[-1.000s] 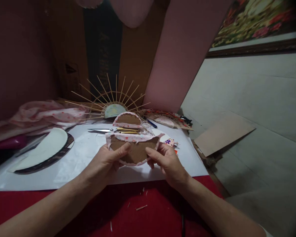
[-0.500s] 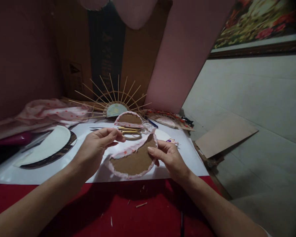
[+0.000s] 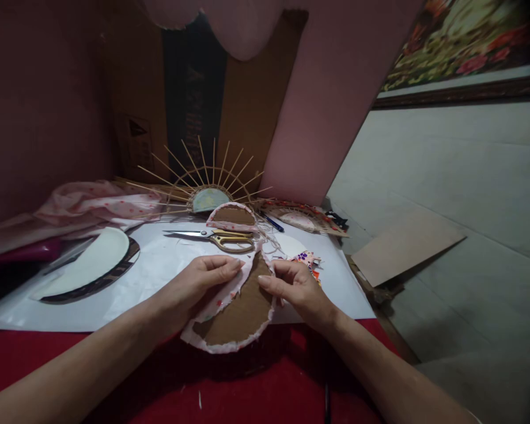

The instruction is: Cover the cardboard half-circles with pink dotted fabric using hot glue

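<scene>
A brown cardboard half-circle (image 3: 236, 312) with pink spotted fabric folded over its edges is held up at a tilt, low over the table's front. My right hand (image 3: 298, 288) grips its right side, thumb on the bare cardboard and fingers behind. My left hand (image 3: 207, 280) is closed, thumb and fingers pinching the fabric along the upper left edge. Just beyond lie open gold-handled scissors (image 3: 232, 240). Behind them rests a similar fabric-edged half-circle (image 3: 234, 217).
At the back stands a sunburst of thin sticks (image 3: 209, 199) with a pale green half-circle centre. Pink spotted cloth (image 3: 92, 203) is heaped at left, near a white curved piece (image 3: 88, 265). A blue pen (image 3: 274, 223) and patterned scraps (image 3: 307, 259) lie at right. Red cloth (image 3: 159, 383) covers the front.
My left hand has moved right and down onto the fabric edge. The half-circle has come lower and nearer, tilting more steeply. The scissors are now more fully visible.
</scene>
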`<state>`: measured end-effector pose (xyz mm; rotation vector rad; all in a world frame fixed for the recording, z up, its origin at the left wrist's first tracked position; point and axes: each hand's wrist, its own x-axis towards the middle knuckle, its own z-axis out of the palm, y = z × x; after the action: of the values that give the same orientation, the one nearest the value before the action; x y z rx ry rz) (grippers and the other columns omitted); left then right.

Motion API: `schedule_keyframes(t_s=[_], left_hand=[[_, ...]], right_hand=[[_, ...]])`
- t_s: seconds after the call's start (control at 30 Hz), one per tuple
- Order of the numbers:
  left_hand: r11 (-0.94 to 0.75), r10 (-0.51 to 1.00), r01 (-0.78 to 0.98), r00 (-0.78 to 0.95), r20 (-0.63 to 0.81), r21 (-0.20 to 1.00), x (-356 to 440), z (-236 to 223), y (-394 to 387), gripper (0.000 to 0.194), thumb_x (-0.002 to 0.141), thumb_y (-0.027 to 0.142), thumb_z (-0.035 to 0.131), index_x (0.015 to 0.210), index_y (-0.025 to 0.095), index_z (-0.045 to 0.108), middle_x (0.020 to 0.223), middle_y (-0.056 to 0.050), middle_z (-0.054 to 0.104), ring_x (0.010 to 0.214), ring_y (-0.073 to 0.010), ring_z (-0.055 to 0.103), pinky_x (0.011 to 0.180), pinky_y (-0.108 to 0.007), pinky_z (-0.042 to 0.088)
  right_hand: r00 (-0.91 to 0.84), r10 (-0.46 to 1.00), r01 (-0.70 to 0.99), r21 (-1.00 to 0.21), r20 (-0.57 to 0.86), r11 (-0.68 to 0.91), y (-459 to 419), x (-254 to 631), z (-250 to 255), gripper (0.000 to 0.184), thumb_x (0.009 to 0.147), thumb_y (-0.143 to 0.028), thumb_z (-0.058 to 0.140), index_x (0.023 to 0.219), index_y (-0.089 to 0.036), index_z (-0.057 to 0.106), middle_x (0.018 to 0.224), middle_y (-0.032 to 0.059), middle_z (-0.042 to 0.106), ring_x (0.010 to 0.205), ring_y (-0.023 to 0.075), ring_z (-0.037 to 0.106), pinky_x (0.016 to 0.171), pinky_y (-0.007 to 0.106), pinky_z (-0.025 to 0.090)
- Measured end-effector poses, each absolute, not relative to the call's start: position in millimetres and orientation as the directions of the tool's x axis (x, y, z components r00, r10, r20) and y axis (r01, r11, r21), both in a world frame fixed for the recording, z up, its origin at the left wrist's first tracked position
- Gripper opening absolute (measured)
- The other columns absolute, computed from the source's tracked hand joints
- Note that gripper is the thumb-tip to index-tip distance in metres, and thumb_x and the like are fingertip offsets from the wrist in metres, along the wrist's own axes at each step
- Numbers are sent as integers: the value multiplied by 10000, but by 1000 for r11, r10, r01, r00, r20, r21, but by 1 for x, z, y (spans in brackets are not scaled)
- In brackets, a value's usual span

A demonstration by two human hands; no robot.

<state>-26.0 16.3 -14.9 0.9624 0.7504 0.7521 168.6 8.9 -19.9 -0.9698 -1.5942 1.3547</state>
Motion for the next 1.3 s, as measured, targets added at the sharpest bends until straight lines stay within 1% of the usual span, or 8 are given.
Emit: schedule_keyframes(t_s=[0.37, 0.53, 0.67, 0.77, 1.0, 1.07, 1.2, 1.3], left_hand=[[164, 813, -18, 568, -125, 986, -29, -12, 17, 306, 784, 392, 679, 1004, 182, 715, 837, -47, 719, 772, -180, 636, 691, -247, 476], [160, 896, 55, 410, -169, 985, -28, -7, 17, 352, 773, 433, 667, 1012, 175, 686, 772, -38, 681, 673, -172, 603, 578, -236, 436], [179, 930, -3, 325, -169, 984, -28, -5, 16, 290, 755, 417, 681, 912, 173, 668, 733, -22, 652, 633, -151, 582, 535, -210, 414], [185, 935, -30, 314, -166, 982, -28, -5, 15, 235, 756, 397, 679, 832, 178, 638, 691, 2, 629, 569, -121, 553, 500, -189, 394], [178, 926, -69, 350, -143, 982, -26, 0, 10, 255, 748, 374, 685, 914, 184, 645, 706, 7, 652, 632, -142, 607, 544, -207, 428], [170, 921, -72, 367, -132, 983, -27, 1, 8, 322, 770, 379, 668, 1035, 197, 643, 720, 2, 674, 662, -152, 627, 550, -209, 433], [160, 913, -75, 389, -119, 984, -29, 0, 9, 463, 775, 394, 669, 1200, 226, 598, 767, -12, 716, 718, -178, 654, 598, -231, 459], [158, 905, -75, 411, -114, 984, -31, -1, 11, 502, 770, 379, 680, 1240, 238, 573, 866, -29, 736, 796, -197, 663, 651, -252, 476]], right_hand=[[-427, 891, 127, -965, 156, 230, 13, 170, -30, 354, 768, -500, 660, 686, -166, 573, 625, -17, 528, 562, 105, 470, 527, 231, 373], [-22, 894, 397, -817, 447, 418, 21, 202, -1, 415, 889, -547, 467, 835, -169, 628, 706, 25, 600, 626, 141, 527, 591, 271, 420], [-13, 923, 883, -429, 385, 191, 11, 228, 9, 340, 837, -486, 583, 920, -160, 634, 881, 98, 641, 797, 228, 586, 707, 341, 424], [12, 987, 980, -196, 158, 20, 0, 230, -9, 591, 699, -473, 725, 1141, -108, 581, 1014, 184, 625, 921, 340, 595, 743, 397, 436], [80, 983, 903, -431, 167, 0, -2, 234, -36, 412, 911, -310, 371, 1215, -71, 512, 1154, 215, 599, 1095, 305, 562, 893, 405, 416], [99, 962, 798, -598, 254, 76, -5, 234, -31, 421, 887, -332, 407, 1238, -113, 484, 1185, 172, 586, 1077, 269, 561, 862, 370, 437], [164, 932, 342, -905, 322, 252, -14, 218, -12, 220, 819, -376, 580, 946, -200, 540, 681, -17, 529, 538, 133, 468, 480, 253, 369], [48, 965, 110, -961, 259, 252, -13, 199, 4, 308, 829, -411, 602, 650, -209, 454, 501, -69, 358, 428, 90, 305, 396, 238, 256]])
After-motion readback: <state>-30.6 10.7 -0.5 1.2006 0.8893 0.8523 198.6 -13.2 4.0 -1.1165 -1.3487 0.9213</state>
